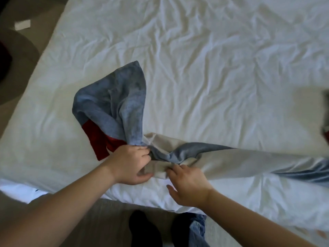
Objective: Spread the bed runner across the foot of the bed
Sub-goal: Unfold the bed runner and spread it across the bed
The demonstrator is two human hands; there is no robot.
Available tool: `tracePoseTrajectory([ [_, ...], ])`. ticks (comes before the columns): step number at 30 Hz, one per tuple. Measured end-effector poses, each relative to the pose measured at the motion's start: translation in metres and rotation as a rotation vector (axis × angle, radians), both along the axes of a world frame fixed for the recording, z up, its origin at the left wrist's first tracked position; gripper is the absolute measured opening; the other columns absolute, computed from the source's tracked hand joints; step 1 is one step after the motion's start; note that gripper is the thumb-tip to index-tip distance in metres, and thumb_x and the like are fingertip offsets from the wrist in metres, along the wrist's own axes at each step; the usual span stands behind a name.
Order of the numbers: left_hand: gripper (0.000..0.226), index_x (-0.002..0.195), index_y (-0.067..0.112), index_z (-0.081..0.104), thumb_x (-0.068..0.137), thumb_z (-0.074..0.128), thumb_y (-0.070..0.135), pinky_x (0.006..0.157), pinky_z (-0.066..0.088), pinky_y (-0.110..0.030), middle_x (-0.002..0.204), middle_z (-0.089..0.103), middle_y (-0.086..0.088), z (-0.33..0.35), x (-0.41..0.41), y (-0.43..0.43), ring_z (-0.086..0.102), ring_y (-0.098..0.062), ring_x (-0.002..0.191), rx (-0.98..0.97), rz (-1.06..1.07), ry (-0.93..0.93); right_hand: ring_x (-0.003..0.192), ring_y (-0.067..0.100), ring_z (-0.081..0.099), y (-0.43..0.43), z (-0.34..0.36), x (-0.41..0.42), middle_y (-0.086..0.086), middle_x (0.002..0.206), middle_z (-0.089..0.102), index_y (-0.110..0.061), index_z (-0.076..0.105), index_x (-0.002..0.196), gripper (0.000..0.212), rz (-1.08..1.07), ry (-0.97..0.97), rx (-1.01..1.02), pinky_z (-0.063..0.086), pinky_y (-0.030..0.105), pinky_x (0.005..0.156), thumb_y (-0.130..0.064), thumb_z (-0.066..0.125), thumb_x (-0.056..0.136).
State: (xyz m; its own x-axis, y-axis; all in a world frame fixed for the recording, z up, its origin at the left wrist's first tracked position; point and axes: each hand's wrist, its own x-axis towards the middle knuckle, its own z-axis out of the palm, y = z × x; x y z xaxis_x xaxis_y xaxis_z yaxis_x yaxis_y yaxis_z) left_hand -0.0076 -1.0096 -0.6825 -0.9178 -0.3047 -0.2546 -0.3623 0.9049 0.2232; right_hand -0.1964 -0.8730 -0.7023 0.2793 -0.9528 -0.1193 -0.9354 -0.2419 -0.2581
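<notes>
- White, wrinkled bedding (213, 68) covers one bed and fills most of the view. Beige floor (106, 211) shows along the near edge and at the far left.
- One bed runner (231, 163) lies on the bedding close to the near edge, twisted and not flat.
- Its left end rises in a loose blue-grey fan with one red patch. The rest runs to the right as a beige and blue band.
- My left hand (131, 163) grips the runner at the twisted middle, fingers and thumb curled round the bunched cloth.
- My right hand (188, 186) is just beside it. The fingertips touch the beige fold, and the thumb is spread apart and holds nothing.
- One small white object (22, 24) lies on the floor at the far left.
- Two dark feet (142, 229) stand at the near edge.
</notes>
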Motion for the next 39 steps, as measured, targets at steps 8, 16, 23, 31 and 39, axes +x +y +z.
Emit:
tracePoseTrajectory([
  [8, 0.042, 0.111, 0.005, 0.067, 0.071, 0.052, 0.002, 0.093, 0.051, -0.041, 0.11, 0.068, -0.013, 0.015, -0.033, -0.042, 0.064, -0.027, 0.101, -0.158, 0.068, 0.175, 0.094, 0.019, 0.057, -0.066, 0.015, -0.048, -0.006, 0.099, 0.061, -0.031, 0.061, 0.1, 0.028, -0.376, -0.111, 0.116, 0.044, 0.03, 0.065, -0.014, 0.058, 0.078],
  [16, 0.011, 0.09, 0.018, 0.063, 0.088, 0.053, 0.013, 0.06, 0.039, -0.032, 0.089, 0.062, -0.001, 0.016, -0.047, -0.088, 0.058, -0.021, 0.082, -0.225, 0.216, -0.209, 0.099, 0.02, 0.057, -0.087, 0.004, -0.081, -0.005, 0.114, 0.054, -0.033, 0.047, 0.131, 0.046, -0.263, -0.034, 0.436, 0.046, 0.03, 0.076, -0.021, 0.056, 0.088],
  [23, 0.015, 0.089, 0.011, 0.064, 0.087, 0.051, 0.006, 0.059, 0.039, -0.037, 0.086, 0.06, -0.009, 0.033, -0.091, -0.128, 0.057, -0.031, 0.08, -0.246, 0.353, 0.026, 0.09, 0.026, 0.064, -0.127, 0.017, -0.126, 0.008, 0.092, 0.071, -0.015, 0.076, 0.088, 0.019, -0.657, -0.219, 0.255, 0.042, 0.024, 0.071, -0.008, 0.061, 0.078],
  [31, 0.019, 0.1, 0.004, 0.058, 0.084, 0.051, -0.005, 0.063, 0.039, -0.039, 0.096, 0.058, -0.016, 0.025, -0.16, -0.149, 0.054, -0.034, 0.088, -0.394, 0.444, -0.028, 0.091, 0.031, 0.06, -0.163, 0.016, -0.204, 0.011, 0.103, 0.066, -0.015, 0.068, 0.106, 0.033, -0.923, -0.146, -0.058, 0.047, 0.032, 0.071, -0.001, 0.047, 0.084],
  [39, 0.044, 0.12, 0.018, 0.053, 0.087, 0.052, 0.047, 0.072, 0.051, -0.04, 0.11, 0.062, -0.005, 0.004, -0.183, -0.087, 0.06, -0.028, 0.098, -0.061, 0.388, 0.073, 0.101, 0.03, 0.059, -0.131, 0.001, -0.18, 0.005, 0.124, 0.052, -0.024, 0.051, 0.128, 0.046, -0.457, -0.21, 0.082, 0.05, 0.039, 0.081, -0.019, 0.055, 0.083],
])
